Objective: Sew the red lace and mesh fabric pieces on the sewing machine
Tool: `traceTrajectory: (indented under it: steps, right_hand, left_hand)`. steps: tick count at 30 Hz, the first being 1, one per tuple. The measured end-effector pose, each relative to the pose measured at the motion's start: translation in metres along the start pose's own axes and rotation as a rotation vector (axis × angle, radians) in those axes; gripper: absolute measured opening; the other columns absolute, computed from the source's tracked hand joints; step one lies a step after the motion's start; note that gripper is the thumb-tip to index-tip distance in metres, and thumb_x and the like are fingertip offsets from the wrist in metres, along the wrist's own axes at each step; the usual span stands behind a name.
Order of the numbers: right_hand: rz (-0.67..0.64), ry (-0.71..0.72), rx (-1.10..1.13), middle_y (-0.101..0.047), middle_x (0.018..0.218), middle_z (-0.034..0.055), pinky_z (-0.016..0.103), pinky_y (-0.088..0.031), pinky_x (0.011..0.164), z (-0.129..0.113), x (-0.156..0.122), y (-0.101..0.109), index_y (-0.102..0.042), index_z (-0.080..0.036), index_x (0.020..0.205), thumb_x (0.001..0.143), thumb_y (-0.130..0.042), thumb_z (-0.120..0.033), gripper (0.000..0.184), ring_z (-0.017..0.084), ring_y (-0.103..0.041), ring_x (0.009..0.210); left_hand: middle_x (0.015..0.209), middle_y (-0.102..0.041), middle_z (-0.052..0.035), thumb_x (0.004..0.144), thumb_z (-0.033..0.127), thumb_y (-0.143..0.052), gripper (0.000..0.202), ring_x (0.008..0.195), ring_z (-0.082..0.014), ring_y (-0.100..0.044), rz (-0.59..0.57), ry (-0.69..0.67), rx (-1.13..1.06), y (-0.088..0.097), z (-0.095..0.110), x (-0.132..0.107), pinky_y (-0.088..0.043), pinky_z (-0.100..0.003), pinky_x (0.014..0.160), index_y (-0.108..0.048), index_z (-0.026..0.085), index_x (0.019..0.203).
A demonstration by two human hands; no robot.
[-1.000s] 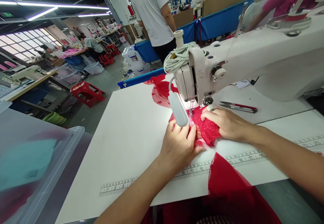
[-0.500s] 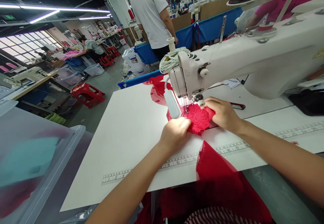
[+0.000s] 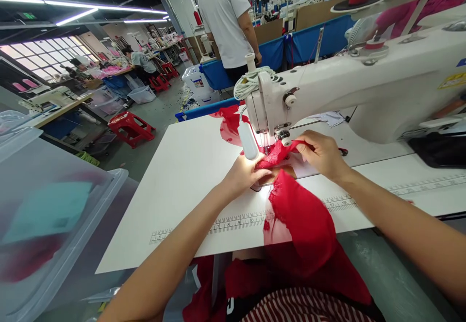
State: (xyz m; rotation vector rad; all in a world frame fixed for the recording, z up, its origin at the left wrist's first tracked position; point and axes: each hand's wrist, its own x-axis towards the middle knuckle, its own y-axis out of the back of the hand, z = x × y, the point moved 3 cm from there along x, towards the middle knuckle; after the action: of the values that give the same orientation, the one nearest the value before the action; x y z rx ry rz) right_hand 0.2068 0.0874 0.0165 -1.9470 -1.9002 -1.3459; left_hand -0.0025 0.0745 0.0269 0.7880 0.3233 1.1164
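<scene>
A white sewing machine (image 3: 327, 81) stands on the table, its lamp (image 3: 248, 140) lighting the needle area. Red lace fabric (image 3: 278, 155) lies bunched under the presser foot. My left hand (image 3: 241, 172) is closed on the left end of the lace, thumb apart below it. On the right, my right hand (image 3: 320, 153) pinches the other end and draws it up slightly. More red fabric (image 3: 304, 220) hangs over the table's front edge onto my lap, and a sheer red piece (image 3: 230, 124) lies behind the needle.
A printed ruler runs along the front of the white table (image 3: 174, 181). Small red-handled snips (image 3: 342, 152) lie behind my right hand. A clear plastic bin (image 3: 73, 215) stands at the left, a red stool (image 3: 131, 128) beyond it. A person in a white shirt (image 3: 227, 18) stands behind the table.
The lace, spread flat before, is now gathered into a narrow strip between my hands. My left hand has shifted left. The hanging red fabric reaches further up onto the table.
</scene>
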Motion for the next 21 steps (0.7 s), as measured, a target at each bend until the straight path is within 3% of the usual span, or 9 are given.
traceTrajectory:
  steps: [2,5,8,11,13,15,17,19,21]
  right_hand:
    - [-0.002,0.008,0.113,-0.062,0.080,0.0030,0.028,-0.046,0.052,-0.001,0.000,0.001,-0.061,-0.021,0.080,0.088,-0.050,-0.026,0.014,0.012,-0.053,0.052]
    - [-0.102,-0.024,0.242,-0.064,0.091,0.0043,0.027,-0.050,0.052,-0.001,-0.001,0.001,-0.060,-0.022,0.082,0.087,-0.051,-0.025,0.011,0.012,-0.058,0.055]
    - [-0.188,-0.005,0.202,-0.063,0.081,0.0011,0.027,-0.051,0.061,0.001,-0.002,0.000,-0.056,-0.022,0.083,0.081,-0.061,-0.026,0.006,0.014,-0.060,0.064]
    - [-0.284,0.126,0.052,-0.058,0.074,-0.0017,0.025,-0.046,0.058,0.000,-0.006,-0.004,-0.056,-0.022,0.100,0.073,-0.072,-0.035,0.034,0.014,-0.057,0.063]
    - [-0.336,0.220,-0.065,-0.056,0.071,-0.0029,0.024,-0.041,0.054,-0.003,-0.009,-0.008,-0.057,-0.023,0.111,0.077,-0.069,-0.036,0.039,0.013,-0.054,0.060]
    - [-0.355,0.326,-0.172,-0.058,0.071,-0.0019,0.024,-0.035,0.052,-0.007,-0.013,-0.011,-0.062,-0.025,0.107,0.082,-0.058,-0.023,0.025,0.013,-0.053,0.060]
    - [-0.348,0.402,-0.218,-0.063,0.082,0.0014,0.024,-0.033,0.052,-0.010,-0.015,-0.013,-0.065,-0.025,0.092,0.079,-0.050,-0.011,0.024,0.013,-0.055,0.064]
    - [-0.338,0.400,-0.166,-0.066,0.102,0.0052,0.024,-0.038,0.056,-0.011,-0.015,-0.014,-0.063,-0.022,0.086,0.076,-0.049,-0.008,0.023,0.014,-0.060,0.075]
    - [-0.348,0.315,-0.039,-0.068,0.106,0.0062,0.025,-0.044,0.062,-0.009,-0.013,-0.017,-0.061,-0.022,0.088,0.078,-0.050,-0.011,0.019,0.016,-0.063,0.081]
  left_hand:
    - [0.061,-0.038,0.0057,0.078,0.030,-0.064,0.032,0.056,-0.0108,-0.038,0.074,-0.040,0.106,0.000,0.003,-0.001,-0.034,-0.023,0.052,-0.035,0.021,0.067]
    - [0.061,-0.040,0.0049,0.081,0.017,-0.051,0.022,0.057,-0.0115,-0.041,0.161,-0.115,0.236,-0.003,0.006,-0.004,-0.035,-0.023,0.053,-0.034,0.022,0.068]
    - [0.059,-0.039,0.0041,0.083,0.011,-0.042,0.022,0.054,-0.0114,-0.040,0.119,-0.168,0.290,-0.006,0.007,-0.007,-0.033,-0.024,0.050,-0.034,0.021,0.066]
    - [0.059,-0.041,0.0029,0.085,0.013,-0.043,0.026,0.053,-0.0114,-0.039,0.037,-0.239,0.344,-0.008,0.011,-0.008,-0.031,-0.024,0.050,-0.034,0.021,0.062]
    - [0.060,-0.042,0.0017,0.086,0.016,-0.046,0.029,0.056,-0.0121,-0.039,0.002,-0.275,0.377,-0.009,0.014,-0.008,-0.029,-0.025,0.051,-0.034,0.020,0.060]
    - [0.061,-0.043,0.0005,0.084,0.017,-0.049,0.029,0.059,-0.0131,-0.040,-0.012,-0.289,0.402,-0.011,0.017,-0.008,-0.026,-0.025,0.051,-0.035,0.020,0.059]
    - [0.062,-0.045,-0.0002,0.080,0.013,-0.049,0.024,0.059,-0.0135,-0.041,-0.013,-0.276,0.416,-0.011,0.017,-0.008,-0.026,-0.025,0.051,-0.038,0.019,0.060]
    - [0.062,-0.048,0.0000,0.078,0.008,-0.046,0.017,0.056,-0.0131,-0.042,0.002,-0.241,0.414,-0.009,0.015,-0.009,-0.027,-0.025,0.049,-0.045,0.019,0.064]
    - [0.058,-0.047,0.0019,0.079,0.005,-0.040,0.018,0.051,-0.0125,-0.043,0.021,-0.198,0.392,-0.005,0.010,-0.009,-0.031,-0.024,0.048,-0.050,0.019,0.073]
